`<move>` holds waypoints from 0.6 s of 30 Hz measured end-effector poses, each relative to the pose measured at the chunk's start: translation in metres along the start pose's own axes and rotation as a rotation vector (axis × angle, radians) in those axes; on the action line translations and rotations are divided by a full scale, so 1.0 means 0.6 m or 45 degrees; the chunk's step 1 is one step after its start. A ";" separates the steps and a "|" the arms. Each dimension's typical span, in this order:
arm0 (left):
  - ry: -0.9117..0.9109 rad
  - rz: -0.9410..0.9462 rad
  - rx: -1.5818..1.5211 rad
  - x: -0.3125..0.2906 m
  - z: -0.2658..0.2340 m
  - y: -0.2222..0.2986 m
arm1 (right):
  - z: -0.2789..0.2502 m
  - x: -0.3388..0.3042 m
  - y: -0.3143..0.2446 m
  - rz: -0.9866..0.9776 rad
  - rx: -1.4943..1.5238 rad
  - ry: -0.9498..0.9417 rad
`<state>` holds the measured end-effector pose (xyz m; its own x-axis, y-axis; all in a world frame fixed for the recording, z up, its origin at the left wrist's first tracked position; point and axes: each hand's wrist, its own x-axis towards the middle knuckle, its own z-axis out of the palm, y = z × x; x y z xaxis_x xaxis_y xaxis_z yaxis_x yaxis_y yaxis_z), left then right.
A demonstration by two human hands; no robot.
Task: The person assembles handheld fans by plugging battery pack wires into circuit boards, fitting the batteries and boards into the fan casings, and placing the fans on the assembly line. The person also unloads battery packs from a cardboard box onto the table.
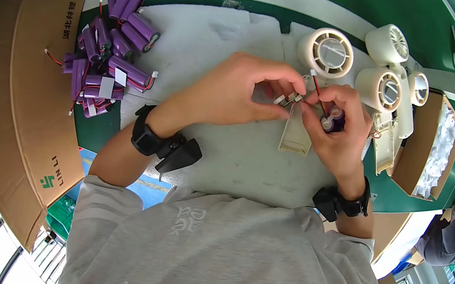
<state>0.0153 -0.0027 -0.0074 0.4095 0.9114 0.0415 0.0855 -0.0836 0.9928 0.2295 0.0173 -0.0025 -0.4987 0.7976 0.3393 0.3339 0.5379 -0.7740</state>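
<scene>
My left hand (pixel 241 90) is closed in a pinch on a small circuit board (pixel 294 98) with pale connectors. Beside it, my right hand (pixel 344 144) curls round a purple battery pack (pixel 336 118), mostly hidden by the fingers. From the pack, red and black wires (pixel 318 86) rise to a small white plug, which stands up between the hands. The right fingertips come close to the board; whether they touch it I cannot tell. Below the hands, a long cream plastic casing (pixel 297 135) lies on the white foam mat (pixel 208 157).
Many purple battery packs (pixel 121 40) are heaped at the left, beside a large cardboard box (pixel 37 86). Round cream fan housings (pixel 326 52) stand at the back right. Another casing piece (pixel 384 146) lies near an open carton (pixel 413 148) of white pieces. A person (pixel 443 242) sits at far right.
</scene>
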 end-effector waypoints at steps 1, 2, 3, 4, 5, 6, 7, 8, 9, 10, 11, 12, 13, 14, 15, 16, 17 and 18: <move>0.005 0.079 0.071 0.002 -0.002 0.002 | 0.002 -0.002 0.000 0.015 0.007 -0.008; 0.008 0.158 0.142 0.003 -0.004 0.003 | 0.004 -0.002 -0.002 -0.018 -0.006 -0.010; 0.011 0.238 0.214 0.003 -0.005 0.002 | 0.004 -0.001 -0.005 -0.051 -0.019 -0.010; 0.009 0.224 0.208 0.001 -0.003 0.000 | 0.004 -0.001 -0.008 -0.086 -0.032 -0.009; 0.075 0.271 0.292 0.000 0.001 -0.001 | 0.003 -0.001 -0.009 -0.074 -0.025 -0.013; 0.135 0.323 0.377 0.001 0.003 -0.004 | 0.002 -0.001 -0.009 -0.083 -0.054 -0.039; 0.196 0.377 0.462 0.001 0.004 -0.005 | 0.000 0.000 -0.009 -0.094 -0.084 -0.064; 0.187 0.373 0.459 0.000 0.003 -0.006 | -0.001 0.000 -0.009 -0.105 -0.115 -0.088; 0.122 0.338 0.485 -0.004 0.000 -0.006 | 0.000 0.001 -0.008 -0.096 -0.114 -0.084; 0.058 0.304 0.510 -0.008 -0.003 -0.005 | 0.002 0.005 -0.008 -0.114 -0.149 -0.063; -0.002 0.269 0.536 -0.010 -0.002 -0.004 | 0.005 0.007 -0.007 -0.136 -0.183 -0.046; -0.006 0.268 0.533 -0.010 0.002 0.000 | 0.005 0.007 -0.005 -0.158 -0.218 -0.030; 0.016 0.248 0.443 -0.009 0.007 0.005 | 0.004 0.004 -0.004 -0.153 -0.219 -0.029; 0.039 0.227 0.353 -0.008 0.011 0.010 | 0.003 0.002 -0.003 -0.162 -0.214 -0.045; 0.061 0.207 0.263 -0.005 0.013 0.012 | 0.002 0.000 -0.001 -0.171 -0.208 -0.061; 0.059 0.201 0.257 -0.006 0.013 0.012 | 0.003 -0.004 -0.001 -0.178 -0.198 -0.080; 0.079 0.157 0.195 -0.005 0.013 0.011 | 0.003 -0.004 -0.002 -0.170 -0.196 -0.084; 0.099 0.113 0.132 -0.004 0.012 0.009 | 0.000 -0.001 -0.004 -0.150 -0.149 -0.075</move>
<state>0.0214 -0.0081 -0.0028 0.3484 0.9267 0.1412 0.1469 -0.2027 0.9682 0.2291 0.0155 -0.0009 -0.5844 0.7120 0.3893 0.3595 0.6573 -0.6624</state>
